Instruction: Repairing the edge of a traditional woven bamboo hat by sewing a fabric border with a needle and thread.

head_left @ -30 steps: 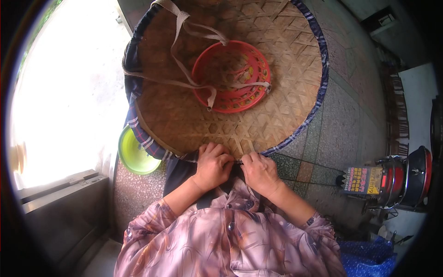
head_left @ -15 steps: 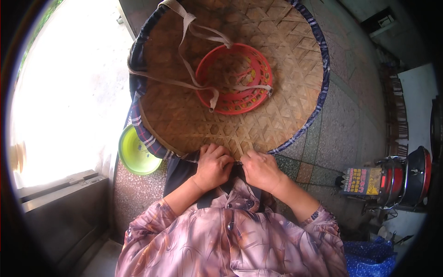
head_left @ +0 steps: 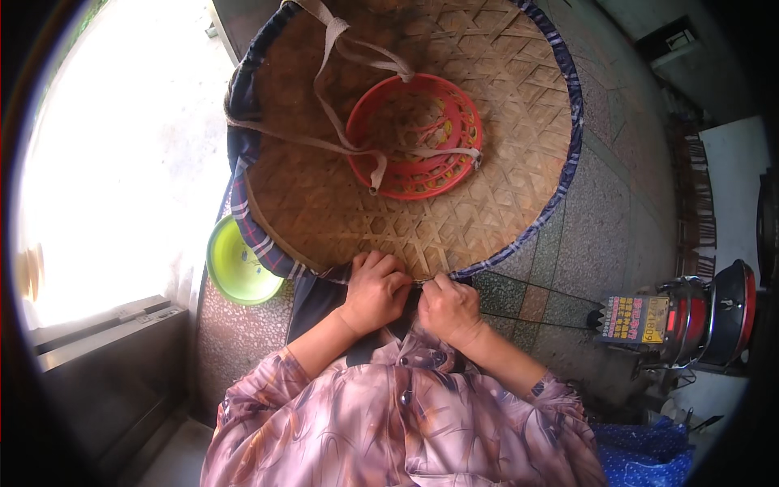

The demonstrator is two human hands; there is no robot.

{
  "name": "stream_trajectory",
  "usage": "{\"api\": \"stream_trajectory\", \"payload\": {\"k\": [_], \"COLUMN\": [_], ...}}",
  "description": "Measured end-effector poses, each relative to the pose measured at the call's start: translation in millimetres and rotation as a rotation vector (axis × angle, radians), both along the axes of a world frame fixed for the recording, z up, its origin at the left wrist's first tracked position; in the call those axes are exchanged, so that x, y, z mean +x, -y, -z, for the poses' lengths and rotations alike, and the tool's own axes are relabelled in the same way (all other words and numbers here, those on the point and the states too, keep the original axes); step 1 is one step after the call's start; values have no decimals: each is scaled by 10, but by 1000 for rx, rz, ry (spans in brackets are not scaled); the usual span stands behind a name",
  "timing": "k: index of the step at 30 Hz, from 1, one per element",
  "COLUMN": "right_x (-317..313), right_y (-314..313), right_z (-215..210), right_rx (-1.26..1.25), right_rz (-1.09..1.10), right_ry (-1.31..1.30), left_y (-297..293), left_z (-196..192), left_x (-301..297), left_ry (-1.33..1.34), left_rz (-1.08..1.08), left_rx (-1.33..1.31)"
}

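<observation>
A wide woven bamboo hat lies underside up in front of me. Blue plaid cloth binds its rim. Inside sits a red plastic headband ring with pale cloth straps tied to it. At the near rim, my left hand is closed, pinching the cloth edge. Just beside it, my right hand is also closed, its knuckles up and its fingertips close to the rim. Whatever is between the right fingers is hidden.
A lime-green basin stands on the speckled floor to the left, partly under the hat. Bright light fills a doorway beyond a dark frame. On the right are a red-and-black machine with a printed plate and blue dotted cloth.
My right hand has moved left and slightly toward me, closer to the left hand. The left hand keeps its place on the rim. The hat has shifted only slightly.
</observation>
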State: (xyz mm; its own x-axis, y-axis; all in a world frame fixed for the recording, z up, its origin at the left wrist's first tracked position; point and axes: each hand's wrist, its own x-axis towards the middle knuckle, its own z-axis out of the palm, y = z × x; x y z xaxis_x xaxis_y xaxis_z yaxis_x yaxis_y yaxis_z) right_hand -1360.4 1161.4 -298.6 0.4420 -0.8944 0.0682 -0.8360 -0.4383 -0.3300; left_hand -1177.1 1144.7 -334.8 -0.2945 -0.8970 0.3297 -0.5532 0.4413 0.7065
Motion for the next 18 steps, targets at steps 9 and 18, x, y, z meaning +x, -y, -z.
{"api": "stream_trajectory", "payload": {"k": [9, 18], "right_x": [-16, -28], "right_y": [44, 45], "right_z": [76, 153], "right_rx": [-8, -30], "right_rz": [-132, -149], "right_ry": [-76, -118], "left_y": [8, -6], "left_z": [16, 0], "left_x": [7, -1], "left_ry": [19, 59], "left_rz": [4, -2], "left_rx": [4, 17]}}
